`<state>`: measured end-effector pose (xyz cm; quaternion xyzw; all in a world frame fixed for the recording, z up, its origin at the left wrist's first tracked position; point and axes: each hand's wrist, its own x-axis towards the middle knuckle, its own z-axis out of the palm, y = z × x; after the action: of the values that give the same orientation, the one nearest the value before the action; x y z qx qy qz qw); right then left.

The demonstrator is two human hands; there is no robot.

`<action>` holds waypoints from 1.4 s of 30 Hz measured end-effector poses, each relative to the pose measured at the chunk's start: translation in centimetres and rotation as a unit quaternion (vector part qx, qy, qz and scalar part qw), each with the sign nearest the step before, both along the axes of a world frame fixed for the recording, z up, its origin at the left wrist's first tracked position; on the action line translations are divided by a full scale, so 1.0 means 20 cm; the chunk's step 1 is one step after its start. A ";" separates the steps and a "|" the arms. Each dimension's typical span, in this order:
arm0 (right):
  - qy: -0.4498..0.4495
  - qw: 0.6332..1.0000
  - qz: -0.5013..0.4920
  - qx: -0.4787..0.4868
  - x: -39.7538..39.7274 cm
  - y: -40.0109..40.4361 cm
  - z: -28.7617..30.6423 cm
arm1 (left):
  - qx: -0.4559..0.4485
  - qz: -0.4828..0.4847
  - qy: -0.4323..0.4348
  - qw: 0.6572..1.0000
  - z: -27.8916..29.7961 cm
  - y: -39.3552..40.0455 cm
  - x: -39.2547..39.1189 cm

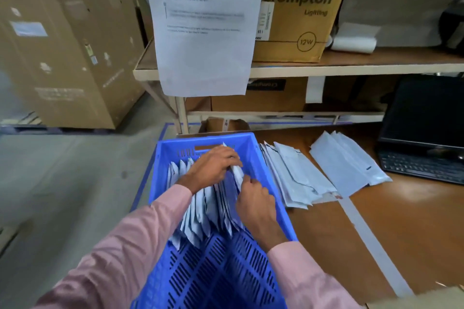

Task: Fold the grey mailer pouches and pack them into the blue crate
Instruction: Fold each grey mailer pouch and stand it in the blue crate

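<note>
The blue slatted crate (251,148) stands at the left end of the brown table, with several folded grey pouches (198,211) standing on edge in its far half. Both hands are inside it. My left hand (213,167) reaches across the row, its fingers curled over the top of one folded pouch (237,174) at the right end. My right hand (256,204) pinches the same pouch lower down, close to the crate's right wall. Two loose stacks of unfolded pouches (296,178) (349,163) lie flat on the table to the right of the crate.
A black monitor and keyboard (421,148) sit at the table's far right. A shelf rack (326,68) with cardboard boxes stands behind, with a printed sheet (203,27) hanging from it. A big carton (65,45) is on the floor at left. A white tape strip (371,241) crosses the table.
</note>
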<state>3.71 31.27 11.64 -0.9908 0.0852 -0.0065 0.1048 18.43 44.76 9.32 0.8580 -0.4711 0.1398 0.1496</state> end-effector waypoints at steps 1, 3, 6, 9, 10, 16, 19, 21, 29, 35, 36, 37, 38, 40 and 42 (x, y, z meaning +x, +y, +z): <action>0.013 1.000 0.000 -0.017 0.02 0.01 -0.03 | 0.015 0.006 0.010 1.000 -0.02 0.01 0.01; 0.036 0.999 0.006 -0.037 0.04 0.01 -0.09 | 0.054 0.022 0.041 0.997 -0.08 0.02 0.04; 0.055 0.998 0.010 -0.034 0.08 0.00 -0.17 | 0.105 0.044 0.093 0.989 -0.11 0.02 0.06; 0.053 0.998 -0.007 0.013 0.10 -0.01 -0.24 | 0.126 0.049 0.129 0.982 -0.15 -0.01 0.08; 0.047 0.998 -0.012 0.033 0.10 0.00 -0.26 | 0.131 0.052 0.139 0.980 -0.16 -0.02 0.09; -0.004 0.995 -0.032 0.099 0.12 0.00 -0.38 | 0.133 0.076 0.172 0.973 -0.21 -0.02 0.11; 0.036 0.982 -0.021 0.183 0.13 -0.01 -0.39 | 0.135 0.074 0.158 0.975 -0.20 -0.03 0.11; 0.061 0.973 -0.014 0.221 0.13 -0.02 -0.38 | 0.142 0.072 0.147 0.976 -0.21 -0.03 0.11; 0.050 0.975 -0.017 0.214 0.15 0.04 -0.42 | 0.145 0.114 0.168 0.968 -0.19 -0.01 0.14; 0.051 0.975 -0.042 0.210 0.16 0.01 -0.42 | 0.167 0.098 0.147 0.970 -0.18 -0.02 0.13; 0.047 0.976 -0.042 0.207 0.16 0.01 -0.41 | 0.165 0.101 0.148 0.970 -0.17 -0.02 0.13; 0.040 0.977 -0.045 0.204 0.16 0.01 -0.41 | 0.163 0.103 0.147 0.970 -0.17 -0.03 0.12; 0.032 0.978 -0.047 0.201 0.16 0.01 -0.40 | 0.163 0.105 0.147 0.970 -0.16 -0.03 0.12; 0.014 0.980 -0.047 0.193 0.16 0.01 -0.39 | 0.162 0.108 0.145 0.970 -0.16 -0.03 0.12; 0.005 0.981 -0.040 0.188 0.16 0.01 -0.39 | 0.156 0.110 0.138 0.972 -0.16 -0.03 0.11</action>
<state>6.91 31.43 3.82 -0.9493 0.1251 0.0100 0.2883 20.70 44.16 6.16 0.9281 -0.3651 -0.0395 0.0609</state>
